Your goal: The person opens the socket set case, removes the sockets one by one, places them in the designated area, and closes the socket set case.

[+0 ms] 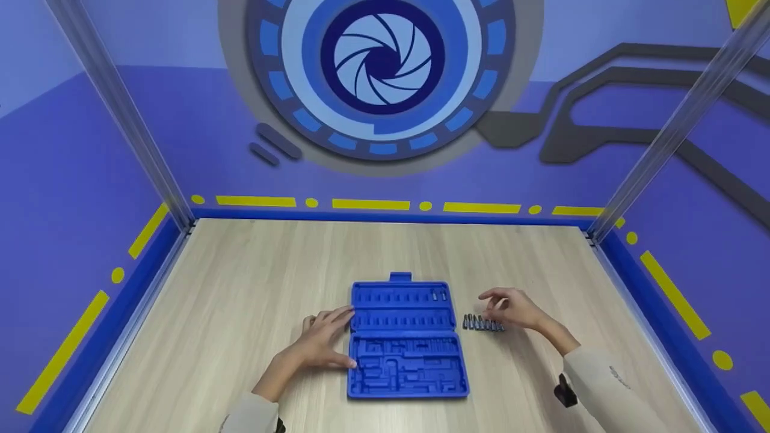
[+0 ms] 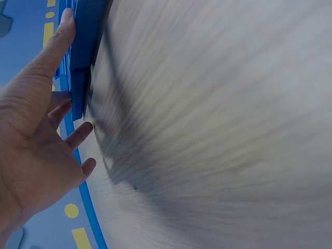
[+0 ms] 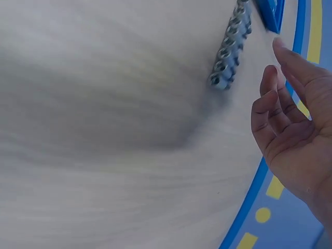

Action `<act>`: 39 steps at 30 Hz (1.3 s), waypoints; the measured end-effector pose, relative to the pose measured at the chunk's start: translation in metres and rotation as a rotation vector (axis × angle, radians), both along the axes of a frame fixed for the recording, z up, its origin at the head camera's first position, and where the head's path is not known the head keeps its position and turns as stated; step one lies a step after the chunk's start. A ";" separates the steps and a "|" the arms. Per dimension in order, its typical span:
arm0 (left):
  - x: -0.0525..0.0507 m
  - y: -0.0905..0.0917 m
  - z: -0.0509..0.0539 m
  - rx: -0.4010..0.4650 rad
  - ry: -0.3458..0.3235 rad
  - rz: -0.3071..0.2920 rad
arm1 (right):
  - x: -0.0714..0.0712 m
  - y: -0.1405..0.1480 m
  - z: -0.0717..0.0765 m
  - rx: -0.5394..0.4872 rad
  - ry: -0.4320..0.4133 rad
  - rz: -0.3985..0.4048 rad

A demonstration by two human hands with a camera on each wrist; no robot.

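Note:
An unfolded blue plastic tool case [image 1: 409,367] lies on the table, its moulded slots facing up. Two small metal sockets [image 1: 439,295] stand in the upper right slots of its far half. My left hand [image 1: 319,340] touches the case's left edge with spread fingers and thumb; the left wrist view shows the thumb [image 2: 65,31] against its side. Right of the case a row of several metal sockets [image 1: 481,323] sits on the table, its hollow ends showing in the right wrist view. Over the row's right end hovers my right hand [image 1: 511,308], fingers loosely bent, nothing visible between them.
The wooden table [image 1: 240,270] is bounded by a blue back wall [image 1: 180,120] and side walls with yellow markings. Metal posts [image 1: 120,108] rise at the back corners. A latch tab [image 1: 400,276] sticks out from the case's far edge.

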State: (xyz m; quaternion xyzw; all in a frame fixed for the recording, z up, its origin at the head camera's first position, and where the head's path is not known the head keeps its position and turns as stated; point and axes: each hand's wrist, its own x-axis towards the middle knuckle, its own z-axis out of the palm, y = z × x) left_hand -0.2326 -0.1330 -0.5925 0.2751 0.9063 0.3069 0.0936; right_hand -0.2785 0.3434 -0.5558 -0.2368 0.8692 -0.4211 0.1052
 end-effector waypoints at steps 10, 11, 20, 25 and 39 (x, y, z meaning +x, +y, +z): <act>0.001 0.002 -0.001 0.003 0.003 0.005 | -0.013 -0.041 0.006 0.000 -0.015 0.057; 0.001 0.002 -0.002 -0.001 0.002 0.006 | -0.014 -0.044 0.006 0.006 -0.012 0.057; 0.000 0.002 -0.003 -0.011 0.016 0.010 | -0.026 -0.074 -0.002 0.035 0.020 0.010; -0.001 0.000 -0.003 -0.007 0.003 0.004 | -0.030 -0.093 -0.019 0.082 0.114 -0.026; -0.002 -0.001 -0.004 -0.006 -0.011 0.005 | -0.032 -0.114 -0.038 0.210 0.139 -0.243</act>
